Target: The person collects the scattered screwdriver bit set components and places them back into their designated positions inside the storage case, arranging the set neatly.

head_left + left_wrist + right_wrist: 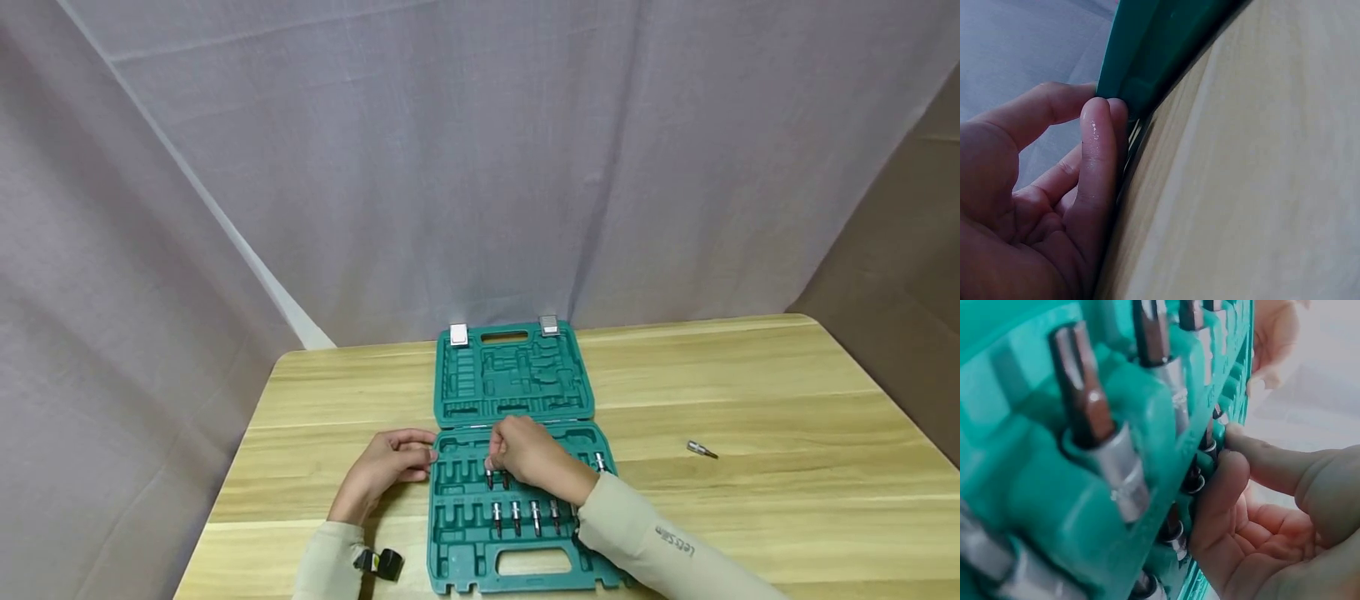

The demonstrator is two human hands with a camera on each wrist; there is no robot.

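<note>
- Head view: nearest the camera are the two pale sleeves, the left one carrying a small black wrist camera point(382, 563). Beyond them an open green tool case point(517, 500) lies flat on the wooden table point(750, 392), its lid point(513, 373) folded back away from the person.
- The right hand point(528, 454) hovers over the upper row of the near tray, fingers bent down onto a socket bit point(489, 477); four more bits point(525, 517) stand in the row below. One loose bit point(701, 450) lies well apart on the table to the right.
- The left hand point(390, 467) rests against the case's left edge, steadying it.
- Judged from this, the step in hand is seating a bit in its slot; the next move likely calls for a firm downward press, then a reach for the loose bit.
- Left wrist view: the fingers point(1099, 144) are close together and nearly straight, their tips touching the green case edge point(1147, 56) where it meets the table; they grip nothing.
- Right wrist view: the thumb and fingertips point(1229, 481) close in on a bit point(1207, 447) at the tray's edge, pinching or pressing it; which one I cannot tell. Seated bits point(1094, 444) fill the foreground.
</note>
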